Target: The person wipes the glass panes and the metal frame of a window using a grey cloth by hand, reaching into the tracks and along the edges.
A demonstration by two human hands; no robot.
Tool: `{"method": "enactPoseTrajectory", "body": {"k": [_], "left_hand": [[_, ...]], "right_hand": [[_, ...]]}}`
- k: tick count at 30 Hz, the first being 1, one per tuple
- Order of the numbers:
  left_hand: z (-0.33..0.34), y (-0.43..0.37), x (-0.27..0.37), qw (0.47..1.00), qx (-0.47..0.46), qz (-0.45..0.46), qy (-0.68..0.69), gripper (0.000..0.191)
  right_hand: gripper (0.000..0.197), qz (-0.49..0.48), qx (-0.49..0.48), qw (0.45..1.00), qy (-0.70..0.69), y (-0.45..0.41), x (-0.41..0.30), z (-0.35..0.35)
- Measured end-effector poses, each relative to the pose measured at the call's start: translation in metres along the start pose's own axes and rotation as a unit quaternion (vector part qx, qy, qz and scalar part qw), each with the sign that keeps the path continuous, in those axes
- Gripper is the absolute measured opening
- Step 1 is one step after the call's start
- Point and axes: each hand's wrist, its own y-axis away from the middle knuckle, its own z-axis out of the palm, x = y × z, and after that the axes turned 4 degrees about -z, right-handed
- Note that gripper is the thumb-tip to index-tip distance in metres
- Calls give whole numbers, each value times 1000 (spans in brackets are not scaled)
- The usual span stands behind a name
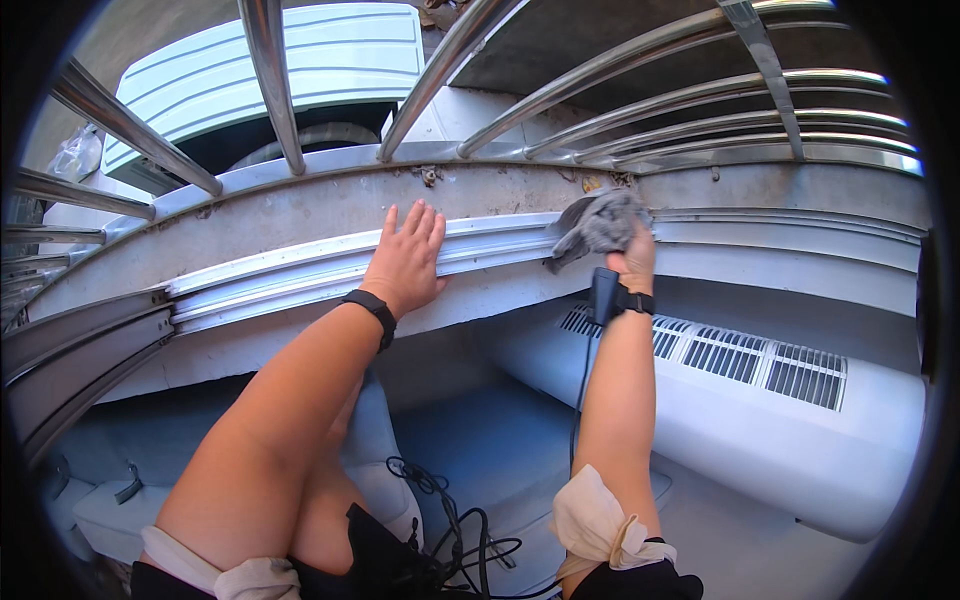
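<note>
My left hand lies flat with fingers spread on the white metal window track, holding nothing. To its right, my right hand grips a crumpled grey cloth, which rests over the track near the corner. The cloth hides the part of the track beneath it and most of my right fingers. A black device with a cable is strapped at my right wrist, and a black band circles my left wrist. Beyond the track runs a concrete sill with specks of dirt and a dry leaf.
Metal bars rise from the sill's outer edge. Past them sits a pale ribbed outdoor unit. Below on the right is a white air conditioner with a slatted grille. A grey sofa stands lower left; black cables hang by my body.
</note>
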Motion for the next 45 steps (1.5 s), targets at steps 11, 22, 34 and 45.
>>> {"method": "enactPoseTrajectory", "body": {"k": [11, 22, 34, 45], "left_hand": [[3, 1, -6, 1000, 10, -3, 15, 79], [2, 1, -9, 1000, 12, -4, 24, 81], [-9, -4, 0, 999, -15, 4, 36, 80], [-17, -11, 6, 999, -40, 0, 22, 80]], "right_hand": [[32, -165, 131, 971, 112, 32, -64, 40], [41, -356, 371, 756, 405, 87, -105, 41], [35, -21, 260, 416, 871, 13, -81, -81], [47, 132, 197, 490, 839, -82, -36, -165]]}}
